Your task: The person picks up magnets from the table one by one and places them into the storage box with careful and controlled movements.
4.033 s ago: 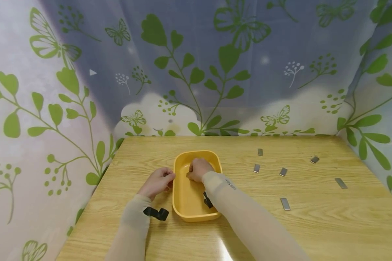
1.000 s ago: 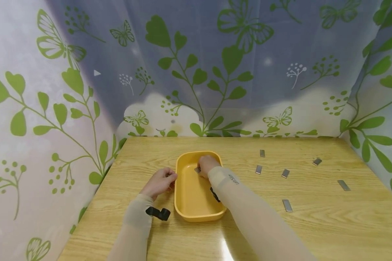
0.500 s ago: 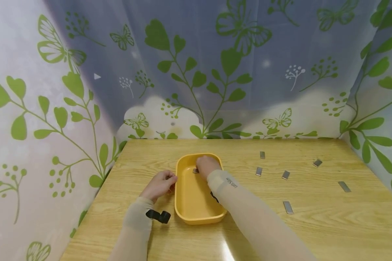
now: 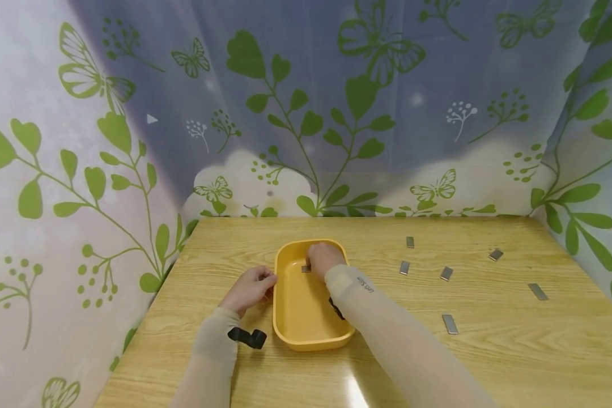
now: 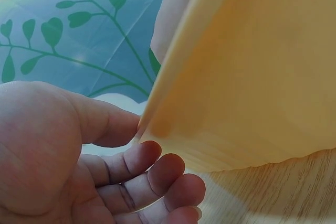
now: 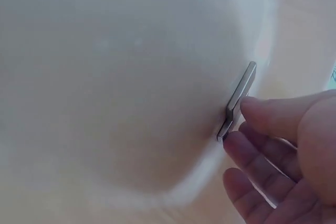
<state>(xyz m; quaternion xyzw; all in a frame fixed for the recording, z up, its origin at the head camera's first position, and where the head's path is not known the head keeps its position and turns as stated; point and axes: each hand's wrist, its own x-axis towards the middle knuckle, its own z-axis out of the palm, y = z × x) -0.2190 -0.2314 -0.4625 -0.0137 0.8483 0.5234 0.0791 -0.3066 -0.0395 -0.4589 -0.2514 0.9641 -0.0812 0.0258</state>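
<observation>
A: How do the right hand's fingers stand?

B: Thumb and index tips slightly apart, both at the plate; whether they pinch it cannot be told.

A: And its long axis?

B: In the right wrist view, slanting across the fingertips: index at the lower end, the other end beyond the thumb. That crosswise lie probably governs the grip. In the head view, the plate sits inside the tray, toward the far end, just left of the right hand, the nearer one.

A: The left hand?

B: At the left rim, thumb and index apparently pinching it.

A: Beyond?

B: Six loose plates, right of the tray.
</observation>
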